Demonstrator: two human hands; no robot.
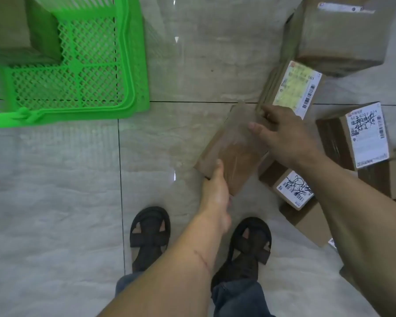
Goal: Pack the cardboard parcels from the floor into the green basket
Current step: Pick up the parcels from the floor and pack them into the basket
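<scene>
With the left hand (215,191) gripping the near end of the plain parcel (232,148) and the right hand (281,133) grasping its far end, keep both holds firm, carry it level to the green basket (133,65), beside the 1 parcel inside (12,26).

Even, soft indoor light, moderately bright. Small white glints and a hazy sheen on the glossy grey tiled floor (55,179). Only faint shadows beneath the black sandals (150,234). Motion blur across the plain brown cardboard parcel (232,147) held in mid-frame. Wide-angle bending at the borders, softening the green plastic lattice basket (133,65).
</scene>
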